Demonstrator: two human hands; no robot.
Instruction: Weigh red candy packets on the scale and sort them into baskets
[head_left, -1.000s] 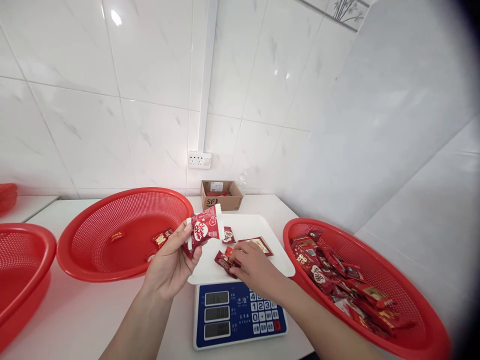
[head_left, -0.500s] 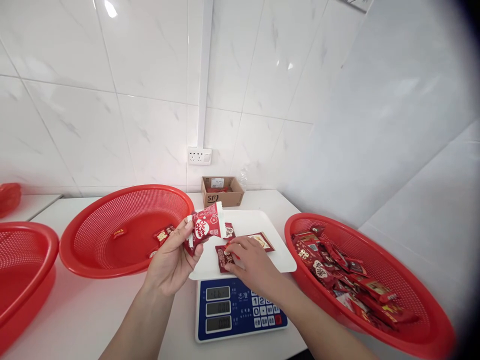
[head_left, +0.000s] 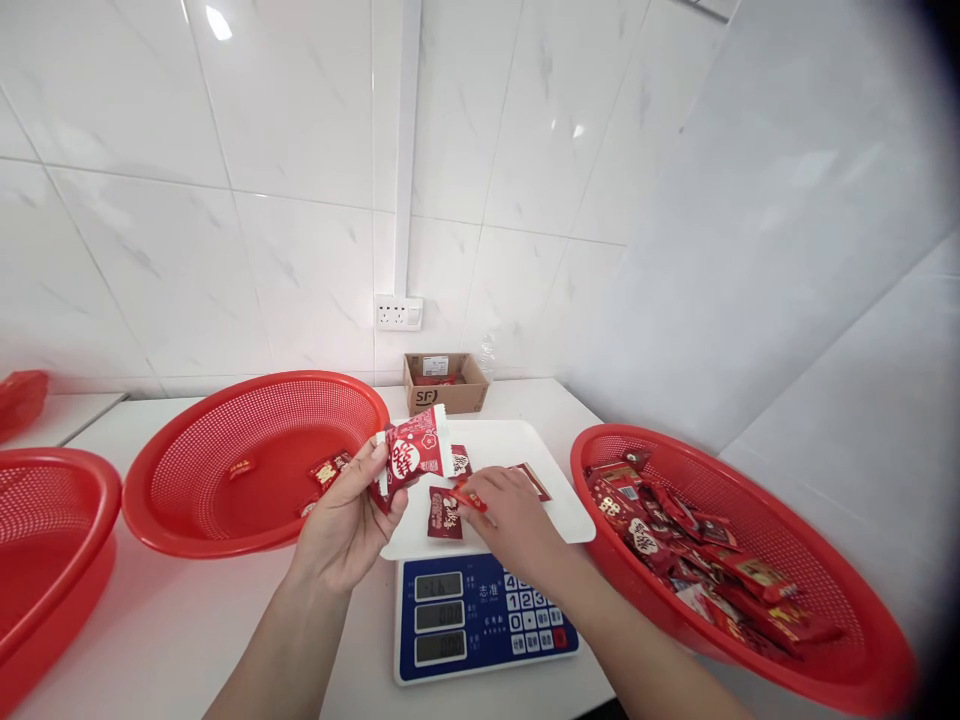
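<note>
Between the thumb and fingers of my left hand (head_left: 349,515) are red packets, the front one (head_left: 416,447) with white crimped ends and white lettering. This hand is raised over the left edge of the scale's white tray (head_left: 555,520). My right hand (head_left: 510,515) is over the tray, its fingers pinching a small bright red packet (head_left: 470,497). Just left of those fingers a dark red packet (head_left: 444,515) lies on the tray. Behind it is another red packet (head_left: 460,461). A flat brown-red packet (head_left: 536,481) is partly hidden by my right hand.
The scale's blue panel (head_left: 487,620) faces me. A red basket (head_left: 840,530) on the right holds many packets. Another red basket (head_left: 195,430) on the left holds several, and part of a third (head_left: 97,490) shows. An open cardboard box (head_left: 457,398) stands by the wall.
My right hand has moved slightly right with the small red packet, uncovering more of the dark red packet and covering more of the flat one. My left hand has barely moved.
</note>
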